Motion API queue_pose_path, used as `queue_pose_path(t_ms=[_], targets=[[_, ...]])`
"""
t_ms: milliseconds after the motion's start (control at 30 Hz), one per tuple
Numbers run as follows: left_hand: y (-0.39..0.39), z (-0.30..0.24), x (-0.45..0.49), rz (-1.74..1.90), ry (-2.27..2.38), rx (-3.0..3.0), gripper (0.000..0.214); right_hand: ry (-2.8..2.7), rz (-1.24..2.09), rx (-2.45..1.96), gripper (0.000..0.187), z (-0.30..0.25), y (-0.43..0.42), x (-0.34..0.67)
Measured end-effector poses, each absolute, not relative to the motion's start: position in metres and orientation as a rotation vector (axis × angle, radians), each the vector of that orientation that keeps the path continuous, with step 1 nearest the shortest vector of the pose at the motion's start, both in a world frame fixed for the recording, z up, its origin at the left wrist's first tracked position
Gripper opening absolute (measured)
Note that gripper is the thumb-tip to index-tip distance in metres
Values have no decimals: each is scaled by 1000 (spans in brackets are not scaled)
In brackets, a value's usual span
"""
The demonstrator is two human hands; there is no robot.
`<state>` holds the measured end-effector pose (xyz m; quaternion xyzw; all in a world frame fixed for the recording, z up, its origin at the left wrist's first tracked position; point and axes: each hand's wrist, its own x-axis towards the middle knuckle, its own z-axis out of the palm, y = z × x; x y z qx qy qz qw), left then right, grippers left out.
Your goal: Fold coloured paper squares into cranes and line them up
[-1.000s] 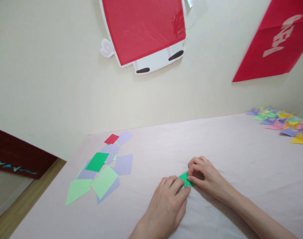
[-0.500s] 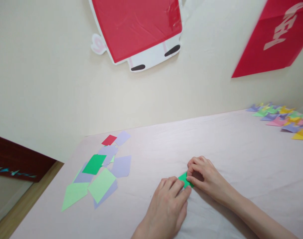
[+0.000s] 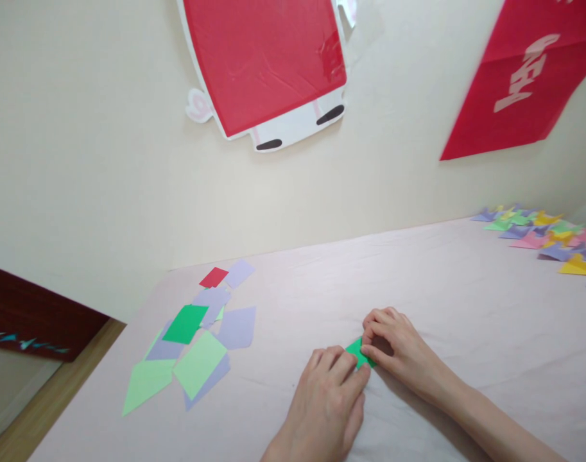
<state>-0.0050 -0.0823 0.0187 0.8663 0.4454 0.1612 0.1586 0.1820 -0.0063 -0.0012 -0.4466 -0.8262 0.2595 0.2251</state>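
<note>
A small piece of green paper (image 3: 358, 351) lies on the pale cloth-covered surface between my two hands. My left hand (image 3: 327, 391) rests over its near left part, with bent fingers pressing on the paper. From the other side, my right hand (image 3: 393, 343) pinches the paper's right edge between thumb and fingertips. Both hands cover parts of the paper, so its full outline and any folds cannot be made out.
Loose sheets lie at the left, among them a dark green sheet (image 3: 185, 324), a light green sheet (image 3: 199, 364) and a red sheet (image 3: 214, 277). Several folded paper shapes (image 3: 531, 240) stand in rows at the far right. Behind the surface rises a wall (image 3: 104, 160).
The camera view has shifted slightly, so the wall pictures and sheets sit a little lower. Both hands stay on the green paper with almost the same grip.
</note>
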Motion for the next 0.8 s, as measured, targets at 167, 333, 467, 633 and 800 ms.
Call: queue_pose_path(t_ms=[167,333,467,633,800], targets=[[-83,19,-1,447,1325,2467,23,-2290,688,-1225,11,-2,-8,181],[-85,20,4,436,1379,2456,24,-2258,702,-1234,11,-2,-8,181],[-87,17,4,471,1391,2452,29,-2271,765,-1189,10,1,-8,185],[-89,8,5,532,1367,2477,36,-2324,798,-1165,10,2,-9,189],[-89,5,6,563,1376,2469,36,-2310,824,-1193,12,2,-7,186]])
